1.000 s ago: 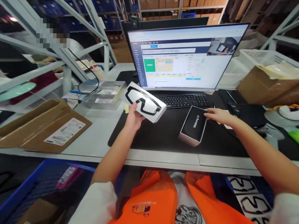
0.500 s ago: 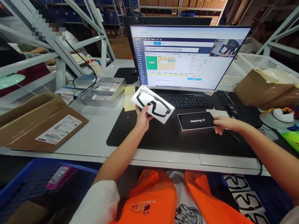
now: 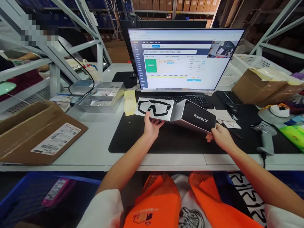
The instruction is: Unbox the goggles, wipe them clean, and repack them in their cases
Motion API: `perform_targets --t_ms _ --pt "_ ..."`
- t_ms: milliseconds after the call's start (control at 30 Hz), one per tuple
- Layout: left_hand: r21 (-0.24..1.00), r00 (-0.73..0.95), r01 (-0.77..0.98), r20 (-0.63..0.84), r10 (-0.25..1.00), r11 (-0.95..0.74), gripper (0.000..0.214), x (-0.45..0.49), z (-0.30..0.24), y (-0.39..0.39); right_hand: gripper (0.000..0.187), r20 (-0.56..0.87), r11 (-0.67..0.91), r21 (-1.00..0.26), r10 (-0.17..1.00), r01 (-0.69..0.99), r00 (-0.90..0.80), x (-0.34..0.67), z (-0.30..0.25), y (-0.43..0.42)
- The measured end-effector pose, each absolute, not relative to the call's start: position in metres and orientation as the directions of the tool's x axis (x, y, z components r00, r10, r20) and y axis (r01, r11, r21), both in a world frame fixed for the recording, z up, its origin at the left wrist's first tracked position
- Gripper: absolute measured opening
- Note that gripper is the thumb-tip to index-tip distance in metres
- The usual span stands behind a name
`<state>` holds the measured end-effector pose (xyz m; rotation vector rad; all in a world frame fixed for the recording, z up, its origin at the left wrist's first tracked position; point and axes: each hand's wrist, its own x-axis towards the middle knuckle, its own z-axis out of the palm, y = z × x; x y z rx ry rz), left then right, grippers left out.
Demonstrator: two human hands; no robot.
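Tilting over the black desk mat [image 3: 152, 144], the black-topped box [image 3: 198, 116] lettered "Wakening" has its right end pinched between the thumb and fingers of the right hand [image 3: 220, 136]. Just left of it, the left hand [image 3: 152, 127] grips the near edge of the white box cover [image 3: 154, 109] printed with eyewear, thumb on the printed face, fingers beneath. The cover's right end meets the box's left end in view; whether they touch, I cannot tell.

With the box held only at one end, its weight could swing the far end down onto the mat, or spill whatever it holds if the tilt grew. Bringing the two edges together at mismatched angles could dent or scuff a corner.

Behind them lies the keyboard [image 3: 200, 100], near enough that a knock might press keys while the monitor [image 3: 171, 76] is lit. To the left, yellow slips [image 3: 129, 103] on the bench [image 3: 95, 139] could be brushed askew by the cover; to the right, the loose white papers [image 3: 228, 117] could be swept by the wrist.
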<state>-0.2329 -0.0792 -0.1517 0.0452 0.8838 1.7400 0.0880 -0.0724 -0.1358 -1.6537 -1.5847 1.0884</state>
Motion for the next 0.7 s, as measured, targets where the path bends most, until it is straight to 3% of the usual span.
perform_targets --t_ms 133,300,400,467,567,633,700 --pt "0.621 -0.395 -0.775 -0.333 0.856 -0.116 0.058 -0.233 -0.149 -0.083 0.014 -0.036 -0.009 -0.751 0.999 0.661 -0.027 0.073 -0.136 -0.072" --pt "0.738 -0.544 -0.612 -0.133 0.828 -0.284 0.073 -0.237 -0.146 -0.086 0.009 -0.001 0.0 -0.599 1.0 0.801 0.0 0.061 -0.126 -0.071" --pt "0.792 -0.576 -0.535 -0.086 0.813 -0.296 0.09 -0.242 -0.143 -0.086 0.012 -0.034 -0.004 -0.605 0.999 0.796 -0.021 0.057 -0.125 -0.073" --pt "0.8 -0.581 -0.53 -0.102 0.808 -0.28 0.089 -0.245 -0.141 -0.086 0.015 -0.021 0.034 -0.597 0.998 0.802 -0.057 0.058 -0.127 -0.075" --pt "0.787 -0.576 -0.552 -0.12 0.809 -0.276 0.079 -0.249 -0.14 -0.086 0.026 0.201 0.222 -0.537 0.971 0.814 -0.132 0.061 -0.131 -0.076" --pt "0.761 -0.548 -0.59 -0.134 0.826 -0.268 0.07 -0.25 -0.14 -0.085 0.033 0.329 0.32 -0.58 0.933 0.749 -0.144 0.063 -0.134 -0.078" --pt "0.738 -0.524 -0.62 -0.139 0.841 -0.264 0.065 -0.25 -0.142 -0.085 0.041 0.333 0.314 -0.7 0.938 0.641 -0.095 0.062 -0.137 -0.08"
